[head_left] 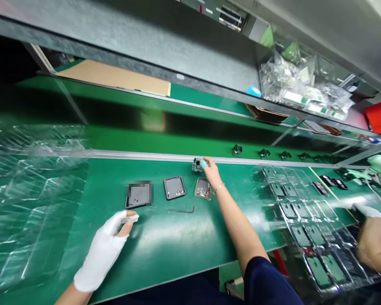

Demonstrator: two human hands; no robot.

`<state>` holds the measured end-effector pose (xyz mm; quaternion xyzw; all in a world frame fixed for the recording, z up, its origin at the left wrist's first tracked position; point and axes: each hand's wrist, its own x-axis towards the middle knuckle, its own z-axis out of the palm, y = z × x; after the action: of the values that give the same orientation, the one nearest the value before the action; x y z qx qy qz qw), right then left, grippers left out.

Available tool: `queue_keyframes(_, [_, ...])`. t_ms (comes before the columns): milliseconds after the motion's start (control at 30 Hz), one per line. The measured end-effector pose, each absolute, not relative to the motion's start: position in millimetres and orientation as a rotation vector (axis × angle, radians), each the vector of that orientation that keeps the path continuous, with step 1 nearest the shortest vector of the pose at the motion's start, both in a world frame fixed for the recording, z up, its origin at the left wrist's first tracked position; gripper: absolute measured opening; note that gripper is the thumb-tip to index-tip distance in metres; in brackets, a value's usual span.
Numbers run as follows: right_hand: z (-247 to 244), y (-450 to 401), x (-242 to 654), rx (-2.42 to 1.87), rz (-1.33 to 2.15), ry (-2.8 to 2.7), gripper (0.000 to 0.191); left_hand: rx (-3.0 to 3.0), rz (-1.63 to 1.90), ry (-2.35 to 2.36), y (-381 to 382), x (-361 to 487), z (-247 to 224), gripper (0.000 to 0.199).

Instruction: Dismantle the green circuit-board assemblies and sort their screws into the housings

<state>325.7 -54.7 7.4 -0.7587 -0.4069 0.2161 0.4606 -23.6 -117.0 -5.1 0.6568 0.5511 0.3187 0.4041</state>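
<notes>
My left hand (106, 243), in a white glove with bare thumb and fingertip showing, hovers over the green bench. Its thumb and forefinger are apart, with nothing visible between them. Nearest to it is a shallow dark tray (139, 195), partly pixelated, with a few tiny pieces in it. My right hand (211, 171), with a blue fingertip cover, reaches to the back of the bench and grips a small grey and black block-shaped part (197, 164). Below that hand is a square dish (203, 189) of small metal screws. Another dark tray (174, 187) holds a few small pieces. An L-shaped hex key (182, 210) lies in front.
Clear plastic trays (34, 203) are stacked at left. At right, a clear compartment tray (305, 220) holds flat grey-green plates. Several small dark parts (237, 149) line the back ledge. A shelf (146, 55) overhangs the bench. A co-worker's hands and arm (373, 237) are at far right.
</notes>
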Motion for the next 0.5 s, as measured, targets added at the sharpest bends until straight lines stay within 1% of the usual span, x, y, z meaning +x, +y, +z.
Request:
queue_keyframes(100, [24,-6,367,-1.919,0.458,-0.947,0.034,1.741,0.838,1.389,-116,-39,3,0.03])
queue_keyframes(167, [33,10,379,-1.966,0.445,-0.93,0.035,1.79,0.892,1.419,-117,-48,12,0.026])
queue_keyframes(300, [40,24,390,-2.094,0.431,-0.936,0.047,1.909,0.941,1.499,-116,-67,34,0.024])
queue_keyframes(400, [37,36,402,-2.172,0.374,-0.966,0.052,1.991,0.941,1.585,-103,-91,49,0.027])
queue_keyframes(500, [26,42,414,-2.143,0.247,-1.037,0.059,2.108,0.83,1.789,-77,-135,64,0.03])
